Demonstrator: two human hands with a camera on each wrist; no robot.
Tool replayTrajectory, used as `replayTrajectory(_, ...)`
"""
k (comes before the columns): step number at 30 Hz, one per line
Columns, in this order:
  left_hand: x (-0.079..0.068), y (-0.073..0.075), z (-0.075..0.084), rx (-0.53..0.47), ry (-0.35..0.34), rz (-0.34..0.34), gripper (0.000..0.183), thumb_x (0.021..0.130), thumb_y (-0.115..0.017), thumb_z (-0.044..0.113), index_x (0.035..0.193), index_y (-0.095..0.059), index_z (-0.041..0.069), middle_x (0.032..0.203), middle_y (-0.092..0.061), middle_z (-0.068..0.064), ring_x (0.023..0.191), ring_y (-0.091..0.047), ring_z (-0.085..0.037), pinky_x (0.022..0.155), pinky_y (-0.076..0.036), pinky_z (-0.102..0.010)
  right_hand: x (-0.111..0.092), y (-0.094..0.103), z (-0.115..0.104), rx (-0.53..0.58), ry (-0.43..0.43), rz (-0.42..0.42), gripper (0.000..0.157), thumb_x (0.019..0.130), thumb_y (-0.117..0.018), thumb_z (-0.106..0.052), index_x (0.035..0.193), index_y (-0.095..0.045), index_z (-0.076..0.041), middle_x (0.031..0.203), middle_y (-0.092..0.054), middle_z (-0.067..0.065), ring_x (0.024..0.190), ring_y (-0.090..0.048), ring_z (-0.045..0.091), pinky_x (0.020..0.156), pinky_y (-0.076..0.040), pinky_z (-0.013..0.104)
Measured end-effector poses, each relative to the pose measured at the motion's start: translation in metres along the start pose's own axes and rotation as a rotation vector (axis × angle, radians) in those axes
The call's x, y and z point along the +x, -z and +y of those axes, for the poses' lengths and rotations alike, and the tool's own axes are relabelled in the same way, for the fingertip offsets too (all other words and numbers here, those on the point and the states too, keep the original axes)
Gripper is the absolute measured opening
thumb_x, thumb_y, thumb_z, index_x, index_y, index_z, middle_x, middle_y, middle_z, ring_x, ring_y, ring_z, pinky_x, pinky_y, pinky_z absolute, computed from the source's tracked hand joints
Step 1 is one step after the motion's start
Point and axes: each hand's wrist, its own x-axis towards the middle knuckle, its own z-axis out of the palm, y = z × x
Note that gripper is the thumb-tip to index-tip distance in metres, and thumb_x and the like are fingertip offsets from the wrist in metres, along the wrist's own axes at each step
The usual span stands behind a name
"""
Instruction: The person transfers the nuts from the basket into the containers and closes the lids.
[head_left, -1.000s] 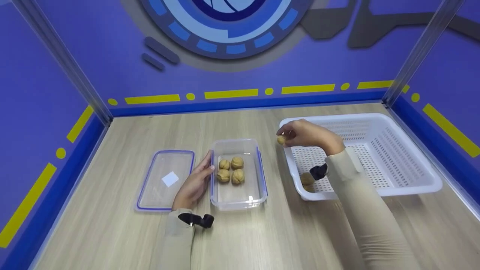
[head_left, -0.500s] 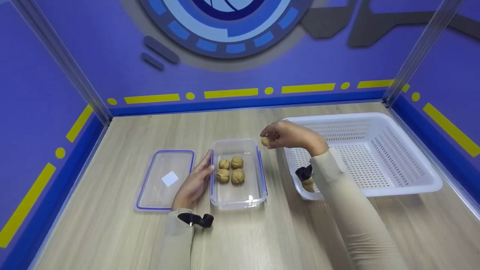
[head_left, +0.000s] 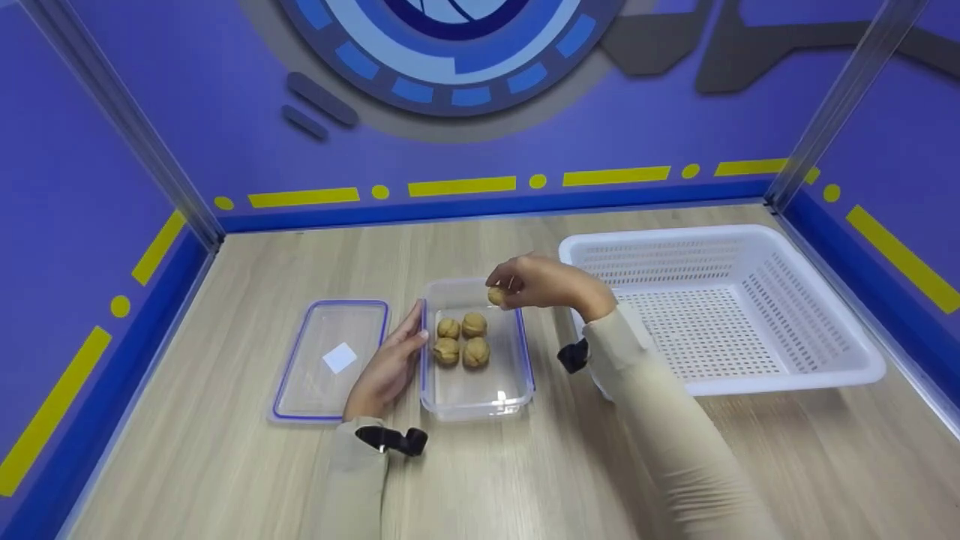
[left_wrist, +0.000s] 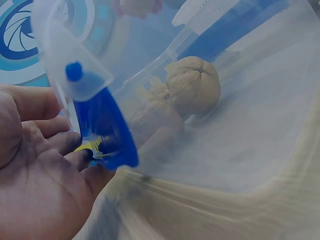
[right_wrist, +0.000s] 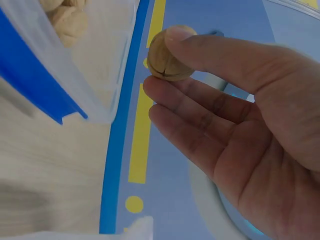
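Note:
My right hand (head_left: pixel 544 281) pinches a walnut (head_left: pixel 496 295) between thumb and fingers, over the far right corner of a clear plastic food container (head_left: pixel 491 394). The right wrist view shows this walnut (right_wrist: pixel 167 57) close, with the thumb on top. Several walnuts (head_left: pixel 475 352) sit together inside the container, towards its left side. My left hand (head_left: pixel 386 373) holds the container's left side, its thumb at the rim. In the left wrist view, the fingers (left_wrist: pixel 55 160) bend against a blue side flap (left_wrist: pixel 107 130), which partly hides their tips.
A clear lid (head_left: pixel 304 375) with a blue seal and a white square lies left of the container. On the right stands a white perforated basket (head_left: pixel 817 315); the right sleeve covers its near left corner. Purple panels (head_left: pixel 187 112) border the wooden table (head_left: pixel 240 480).
My right hand has carried the walnut left and slightly nearer, from the basket's left rim to over the container. The left hand, the container and the walnuts in it have stayed put.

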Motion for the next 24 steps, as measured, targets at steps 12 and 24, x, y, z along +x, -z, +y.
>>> replayTrajectory(12, 0.000, -0.001, 0.000, -0.009, 0.023, 0.030, 0.063, 0.100, -0.039, 0.006, 0.155, -0.009, 0.013, 0.163, 0.007, -0.001, 0.149, 0.013, -0.021, 0.122, 0.009, -0.038, 0.022, -0.031, -0.002, -0.014, 0.043, 0.005, 0.033, 0.080, -0.063, 0.003, 0.113, -0.068, 0.001, 0.109, -0.070, 0.017, 0.097, -0.068, 0.029, 0.087, -0.057, 0.035)
replayTrajectory(24, 0.000, -0.002, 0.000, 0.003, 0.007, 0.031, 0.062, 0.100, -0.038, 0.006, 0.155, -0.009, 0.011, 0.163, 0.006, -0.005, 0.149, 0.012, -0.022, 0.122, 0.007, -0.038, 0.036, -0.050, -0.009, -0.017, -0.017, -0.066, 0.034, 0.079, -0.068, 0.001, 0.114, -0.068, 0.000, 0.106, -0.071, 0.014, 0.096, -0.067, 0.027, 0.083, -0.056, 0.032)
